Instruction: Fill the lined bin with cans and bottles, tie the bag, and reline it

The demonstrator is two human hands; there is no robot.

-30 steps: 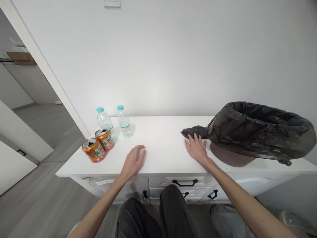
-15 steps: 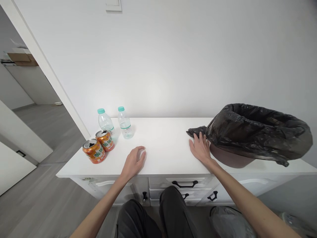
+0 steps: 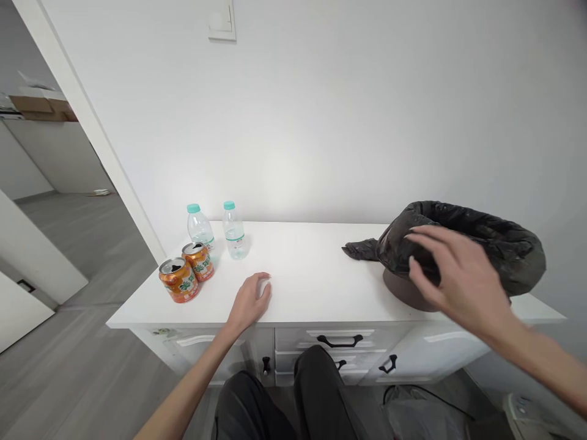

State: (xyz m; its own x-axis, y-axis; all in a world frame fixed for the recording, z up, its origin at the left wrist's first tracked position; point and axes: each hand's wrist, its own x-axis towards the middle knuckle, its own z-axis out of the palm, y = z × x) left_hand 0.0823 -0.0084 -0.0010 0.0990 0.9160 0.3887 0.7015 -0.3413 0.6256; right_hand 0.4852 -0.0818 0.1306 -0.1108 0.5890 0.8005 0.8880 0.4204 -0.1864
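Observation:
My left hand (image 3: pixel 250 299) rests on the white cabinet top (image 3: pixel 302 275), fingers loosely curved with a gap to the thumb and nothing held. In front of the black bag-lined trash bin (image 3: pixel 408 292) hovers my right hand (image 3: pixel 463 278), thumb and fingers apart, holding nothing. The black trash bag (image 3: pixel 523 263) folds over the bin's rim, and a twisted end of it lies on the cabinet to the left. Beyond my left hand stand two orange drink cans (image 3: pixel 180 281), opened on top, and two clear plastic bottles (image 3: pixel 235 235) with teal caps, all upright.
A wall switch (image 3: pixel 222 21) is on the wall behind. Drawers with black handles (image 3: pixel 340 341) face my knees (image 3: pixel 316 379). A clear plastic bag (image 3: pixel 422 415) lies on the floor at right, and a doorway opens at left.
My right hand has lifted off the cabinet top beside the bag's twisted end and moved right, in front of the bin. My left hand stays in place. The view has shifted slightly.

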